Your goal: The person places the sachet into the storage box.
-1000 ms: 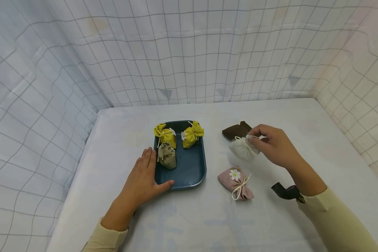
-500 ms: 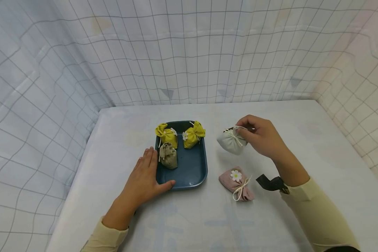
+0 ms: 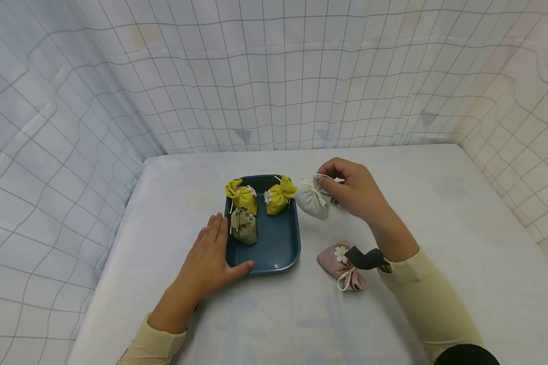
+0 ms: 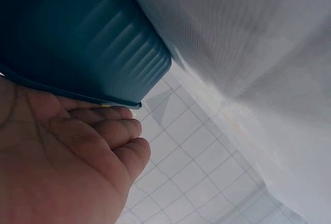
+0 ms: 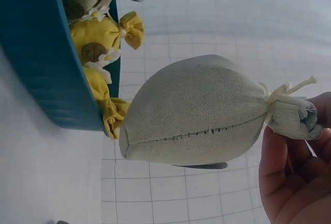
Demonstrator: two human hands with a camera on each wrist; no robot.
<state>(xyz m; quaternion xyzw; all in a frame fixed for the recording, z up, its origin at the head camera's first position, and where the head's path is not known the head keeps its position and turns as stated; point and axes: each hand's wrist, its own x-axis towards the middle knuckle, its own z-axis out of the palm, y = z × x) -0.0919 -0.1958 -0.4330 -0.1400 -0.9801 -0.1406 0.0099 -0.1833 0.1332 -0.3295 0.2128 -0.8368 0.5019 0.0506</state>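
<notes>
My right hand (image 3: pixel 352 188) pinches the gathered neck of a pale grey-white drawstring pouch (image 3: pixel 311 199), held up by the right rim of the blue tray (image 3: pixel 274 258). In the right wrist view the pouch (image 5: pixel 194 113) hangs plump, its neck tied with cream cord. My left hand (image 3: pixel 208 258) rests along the tray's left side with fingers straight and thumb at the near rim; the left wrist view shows its fingers against the tray wall (image 4: pixel 114 48). Inside the tray are two yellow pouches (image 3: pixel 245 199) with white flowers and an olive-grey pouch (image 3: pixel 243 226).
A pink pouch (image 3: pixel 335 263) with a white flower lies on the white table (image 3: pixel 274 324), partly covered by the black wrist strap piece (image 3: pixel 364 258). Behind my right hand a brown pouch is almost wholly hidden. Grid-patterned curtains (image 3: pixel 292 76) enclose the table.
My right hand has carried the pale pouch leftward to the tray's right edge, moving across the brown pouch. The left hand stays at the tray.
</notes>
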